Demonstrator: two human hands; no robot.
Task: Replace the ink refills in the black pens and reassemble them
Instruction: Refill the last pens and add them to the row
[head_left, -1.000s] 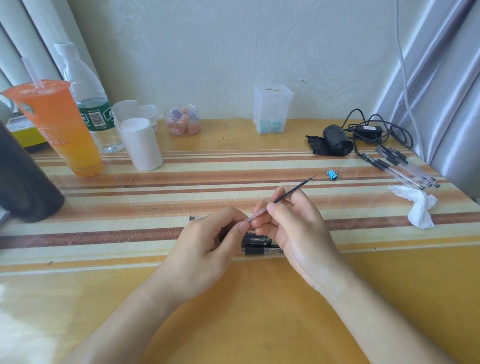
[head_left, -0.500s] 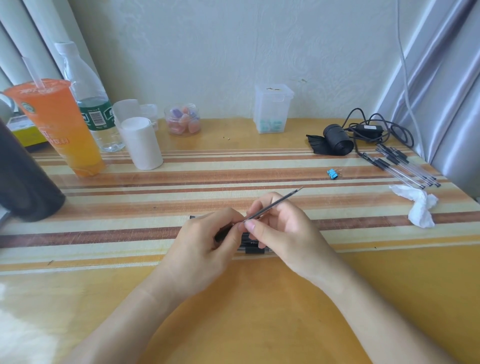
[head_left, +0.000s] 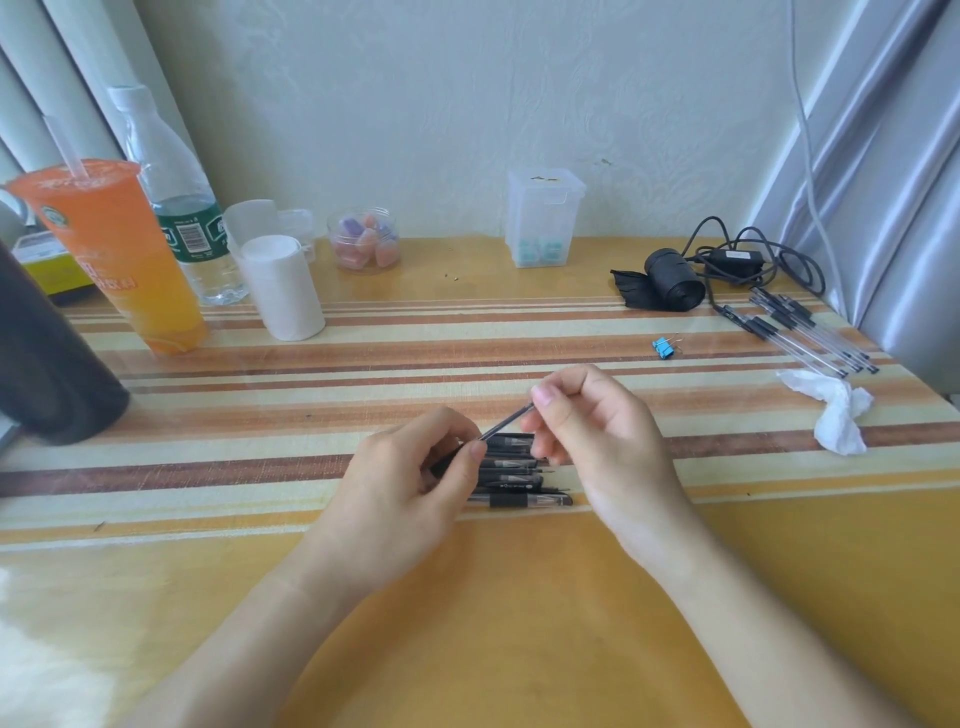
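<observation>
My left hand (head_left: 405, 483) is curled round a pen barrel (head_left: 444, 464), most of it hidden inside my fingers, with the thumb pressed at its mouth. My right hand (head_left: 602, 431) pinches the far end of the thin dark refill (head_left: 506, 422) between thumb and forefinger, the other fingers loosely bent. The refill runs on a slant, from my left thumb low on the left up to my right fingertips, and it is lifted clear of the row of black pens (head_left: 511, 480) lying on the table (head_left: 519, 623) just beneath both hands. Everything turns on that slant. As I judge it, my right hand must travel straight along the refill's line while the left keeps the barrel aimed the same way, or the thin tube will bend.
</observation>
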